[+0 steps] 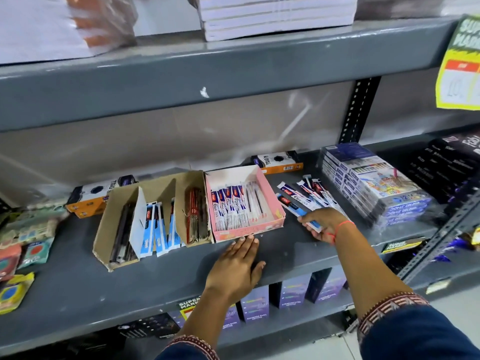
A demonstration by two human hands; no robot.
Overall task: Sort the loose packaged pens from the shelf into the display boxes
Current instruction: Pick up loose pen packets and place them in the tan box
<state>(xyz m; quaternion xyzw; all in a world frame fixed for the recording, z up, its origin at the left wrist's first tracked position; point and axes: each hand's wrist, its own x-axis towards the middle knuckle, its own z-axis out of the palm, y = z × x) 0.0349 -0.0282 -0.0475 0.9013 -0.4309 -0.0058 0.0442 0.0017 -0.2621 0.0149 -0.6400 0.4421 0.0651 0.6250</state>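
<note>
Right hand (323,224) pinches one loose packaged pen (298,207); left hand (237,266), fingers flat together, should steady the pink display box (270,203).

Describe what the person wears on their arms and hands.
Both hands are bare, no gloves. The right hand has a thin red-orange thread around its wrist. Each forearm emerges from a dark blue sleeve edged with a maroon-and-white patterned cuff. The left hand shows no jewellery.

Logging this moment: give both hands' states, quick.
Left hand: open, flat on the shelf.
Right hand: closed on loose packaged pens.
</note>
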